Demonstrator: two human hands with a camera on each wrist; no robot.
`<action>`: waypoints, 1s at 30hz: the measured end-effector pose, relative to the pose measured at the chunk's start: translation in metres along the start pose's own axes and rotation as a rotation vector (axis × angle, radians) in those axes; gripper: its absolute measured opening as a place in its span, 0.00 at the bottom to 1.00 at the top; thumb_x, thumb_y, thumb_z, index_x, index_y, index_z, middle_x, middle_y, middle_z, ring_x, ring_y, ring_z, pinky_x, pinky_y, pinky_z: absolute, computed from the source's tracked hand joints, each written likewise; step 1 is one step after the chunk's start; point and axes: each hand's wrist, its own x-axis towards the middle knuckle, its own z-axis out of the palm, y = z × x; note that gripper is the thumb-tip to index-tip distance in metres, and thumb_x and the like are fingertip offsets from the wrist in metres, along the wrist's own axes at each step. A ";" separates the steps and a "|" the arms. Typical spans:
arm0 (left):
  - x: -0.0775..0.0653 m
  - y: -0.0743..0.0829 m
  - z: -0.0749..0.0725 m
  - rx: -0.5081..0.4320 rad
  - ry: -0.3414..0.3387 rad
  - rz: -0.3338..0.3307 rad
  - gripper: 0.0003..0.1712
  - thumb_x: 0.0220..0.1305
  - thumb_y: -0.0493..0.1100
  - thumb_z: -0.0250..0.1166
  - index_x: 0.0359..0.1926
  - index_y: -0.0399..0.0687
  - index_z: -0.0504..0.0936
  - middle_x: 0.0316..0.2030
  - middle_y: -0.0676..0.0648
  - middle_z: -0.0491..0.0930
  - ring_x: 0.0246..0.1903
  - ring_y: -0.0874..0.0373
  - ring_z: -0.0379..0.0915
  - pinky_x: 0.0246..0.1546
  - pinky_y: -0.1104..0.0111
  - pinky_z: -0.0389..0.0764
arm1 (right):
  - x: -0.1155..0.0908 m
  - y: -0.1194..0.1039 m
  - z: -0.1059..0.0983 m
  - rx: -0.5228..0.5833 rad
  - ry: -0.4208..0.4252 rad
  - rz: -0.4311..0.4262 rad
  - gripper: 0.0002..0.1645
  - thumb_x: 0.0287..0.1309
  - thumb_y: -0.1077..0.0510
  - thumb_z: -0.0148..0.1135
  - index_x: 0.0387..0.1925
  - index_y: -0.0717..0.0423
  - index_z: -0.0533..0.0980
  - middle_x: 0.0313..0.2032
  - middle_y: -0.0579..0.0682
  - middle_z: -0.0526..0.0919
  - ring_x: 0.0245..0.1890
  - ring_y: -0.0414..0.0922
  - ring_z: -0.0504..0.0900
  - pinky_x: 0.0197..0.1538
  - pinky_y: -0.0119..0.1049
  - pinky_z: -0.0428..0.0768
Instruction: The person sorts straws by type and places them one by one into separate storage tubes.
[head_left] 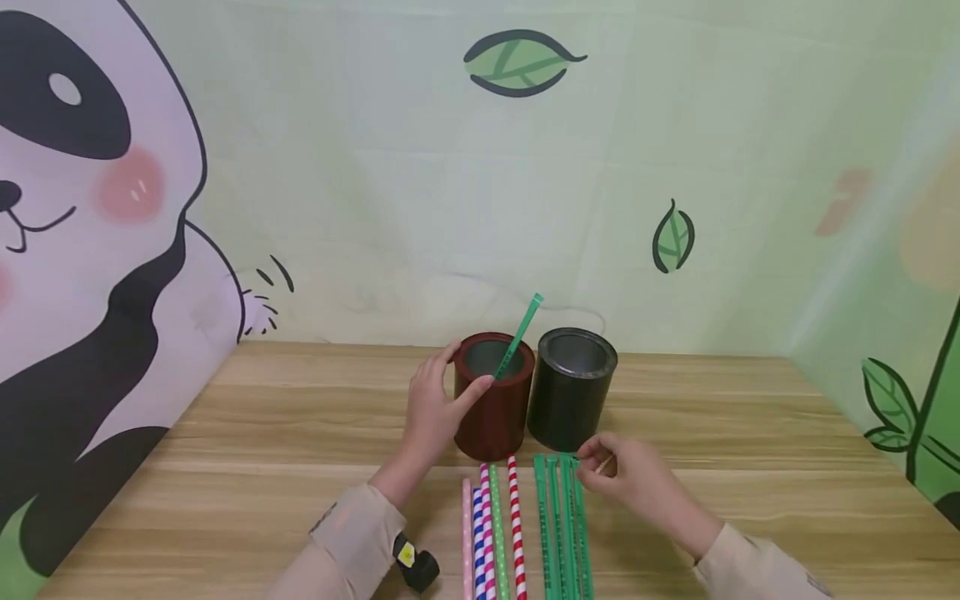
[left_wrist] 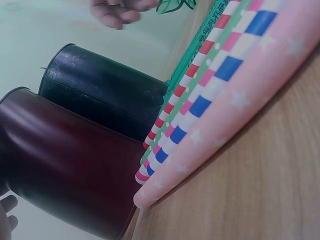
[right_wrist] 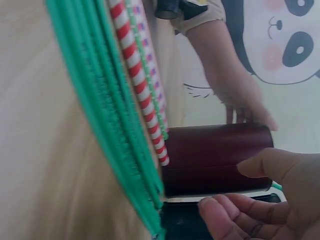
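My left hand [head_left: 435, 404] holds the dark red cylindrical cup [head_left: 491, 425] at its top, thumb on the near rim and fingers at the left side. A green wrapped straw [head_left: 520, 335] leans in that cup, its upper end above the rim. Just right of it stands a black cup [head_left: 572, 408]. Several more green wrapped straws [head_left: 564, 525] lie side by side in front of the black cup. My right hand [head_left: 630, 475] hovers at their far ends, fingers loosely bent. In the right wrist view, a gap shows between its thumb [right_wrist: 257, 165] and fingers, with nothing held.
Left of the green straws lie several patterned paper straws: a red-and-white striped one [head_left: 516, 525], a green dotted one [head_left: 498, 533], a pink one [head_left: 467, 533] and others. A black wrist device [head_left: 416, 567] sits by the left sleeve. Behind the wooden table [head_left: 300, 433] hangs a panda-printed cloth [head_left: 337, 208].
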 end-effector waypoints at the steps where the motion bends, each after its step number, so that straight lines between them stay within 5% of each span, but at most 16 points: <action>1: 0.000 0.000 0.000 -0.002 0.000 -0.001 0.41 0.56 0.56 0.69 0.66 0.42 0.68 0.60 0.40 0.74 0.61 0.43 0.67 0.62 0.46 0.67 | -0.001 0.002 0.002 -0.013 -0.011 0.006 0.11 0.54 0.60 0.64 0.37 0.65 0.78 0.28 0.47 0.82 0.25 0.34 0.75 0.28 0.26 0.75; 12: 0.000 -0.001 0.001 -0.004 -0.006 -0.004 0.41 0.57 0.56 0.68 0.66 0.43 0.68 0.60 0.40 0.74 0.62 0.44 0.66 0.61 0.45 0.69 | -0.010 0.018 0.022 0.085 -0.116 0.080 0.11 0.52 0.65 0.63 0.36 0.69 0.74 0.24 0.49 0.78 0.16 0.40 0.76 0.19 0.29 0.77; 30: 0.001 -0.001 0.000 0.001 0.006 0.019 0.40 0.56 0.55 0.69 0.65 0.41 0.69 0.59 0.39 0.75 0.60 0.44 0.67 0.61 0.45 0.69 | 0.001 0.013 0.034 -0.108 -0.100 0.189 0.08 0.46 0.68 0.64 0.27 0.61 0.71 0.15 0.48 0.73 0.08 0.38 0.74 0.15 0.29 0.74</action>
